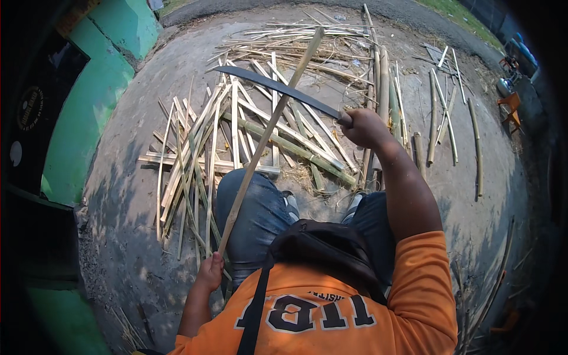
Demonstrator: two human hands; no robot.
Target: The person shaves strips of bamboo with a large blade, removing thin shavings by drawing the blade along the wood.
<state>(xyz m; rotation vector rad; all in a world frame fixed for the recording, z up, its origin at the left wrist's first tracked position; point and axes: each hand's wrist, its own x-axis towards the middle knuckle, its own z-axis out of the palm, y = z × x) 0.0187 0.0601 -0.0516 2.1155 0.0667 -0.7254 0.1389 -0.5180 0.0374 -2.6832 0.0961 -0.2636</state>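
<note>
My right hand [368, 128] is closed round the handle of a machete [278, 86] with a long dark blade, held out in front of me and pointing left. The blade crosses a long bamboo strip [251, 165]; whether it touches the strip I cannot tell. Low on the left, my left hand [210, 272] grips the near end of that strip, which slants up and away past my left knee. Beyond my knees lies a loose heap of split bamboo strips [198, 139], with a thicker greenish bamboo piece [290, 148] across it.
More thin bamboo strips [296, 50] lie farther off on the concrete ground [133, 148]. Whole bamboo poles [383, 89] stretch away on the right, with shorter sticks [476, 148] beyond. A green wall [77, 112] stands at left; an orange chair [510, 110] is far right.
</note>
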